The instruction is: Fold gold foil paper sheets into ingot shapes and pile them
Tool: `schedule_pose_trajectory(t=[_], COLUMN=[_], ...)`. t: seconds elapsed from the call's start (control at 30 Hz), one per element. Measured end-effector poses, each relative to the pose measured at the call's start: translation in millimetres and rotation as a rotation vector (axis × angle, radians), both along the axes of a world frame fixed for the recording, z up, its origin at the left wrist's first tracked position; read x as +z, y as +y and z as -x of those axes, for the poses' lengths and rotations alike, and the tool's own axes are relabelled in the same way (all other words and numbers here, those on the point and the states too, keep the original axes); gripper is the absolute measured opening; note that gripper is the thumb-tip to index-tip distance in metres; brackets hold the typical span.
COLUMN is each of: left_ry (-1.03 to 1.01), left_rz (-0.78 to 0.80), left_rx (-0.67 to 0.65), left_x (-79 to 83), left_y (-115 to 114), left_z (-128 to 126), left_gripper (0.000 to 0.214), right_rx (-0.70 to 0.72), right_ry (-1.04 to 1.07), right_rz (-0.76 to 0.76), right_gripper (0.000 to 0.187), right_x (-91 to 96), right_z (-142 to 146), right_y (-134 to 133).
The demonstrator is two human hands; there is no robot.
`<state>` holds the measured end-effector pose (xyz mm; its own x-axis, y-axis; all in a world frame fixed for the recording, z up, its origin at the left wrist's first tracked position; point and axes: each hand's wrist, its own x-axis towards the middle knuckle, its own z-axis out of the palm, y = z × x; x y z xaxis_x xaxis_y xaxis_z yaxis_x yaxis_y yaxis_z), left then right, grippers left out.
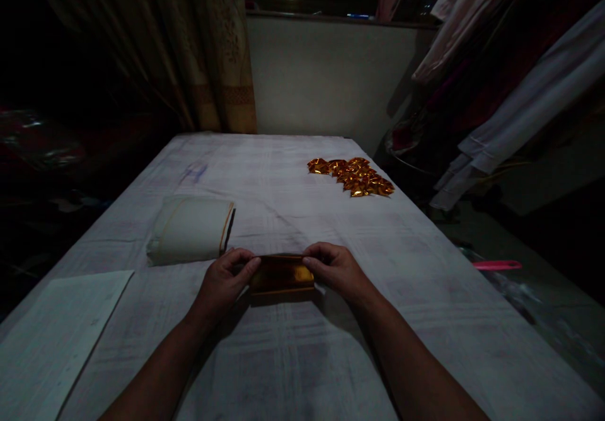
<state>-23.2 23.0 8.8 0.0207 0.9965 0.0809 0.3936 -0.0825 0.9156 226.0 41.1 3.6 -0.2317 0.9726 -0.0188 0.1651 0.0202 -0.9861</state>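
Note:
A sheet of gold foil paper [282, 275] is held up in front of me, its lower part bent along a crease near the tablecloth. My left hand [228, 277] pinches its upper left corner between thumb and fingers. At the upper right corner, my right hand [336, 268] grips it the same way. Just beyond my left hand sits a thick pale bundle [189, 229] with an orange line along its right edge. Farther off to the right lies a cluster of several shiny folded gold foil pieces [358, 176].
A white checked cloth [283, 358] covers the table. A large white paper sheet [66, 333] lies at the near left. Past the far edge are a brown curtain [208, 49] and a pale wall [326, 74]. Clothes [529, 106] hang at the right, above a pink handle [497, 265].

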Motion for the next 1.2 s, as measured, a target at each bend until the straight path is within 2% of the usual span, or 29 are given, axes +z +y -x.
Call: schedule_pose_trajectory(t=[0.27, 0.43, 0.53, 0.67, 0.83, 1.2], left_ry=[-0.010, 0.071, 0.242, 0.514, 0.666, 0.815], left_rz=[0.003, -0.034, -0.099, -0.183, -0.194, -0.160], left_rx=[0.011, 0.010, 0.026, 0.047, -0.007, -0.015], left_x=[1.6, 1.4, 2.3, 0.5, -6.6, -1.8], left_y=[-1, 0, 1, 2, 5, 8], left_z=[-1, -1, -2, -5, -7, -11], left_gripper=[0.030, 0.030, 0.031, 0.030, 0.026, 0.017], right_rx=[0.007, -0.024, -0.078, -0.148, -0.168, -0.163], right_ry=[0.022, 0.006, -0.126, -0.453, -0.753, -0.913], right_rz=[0.009, -0.008, -0.026, -0.060, -0.115, -0.175], right_gripper=[0.030, 0.029, 0.024, 0.016, 0.014, 0.010], right_x=[1.7, -2.1, -3.8, 1.6, 12.1, 9.1], right_z=[1, 3, 6, 12, 19, 23], right_y=[-1, 0, 1, -2, -5, -4])
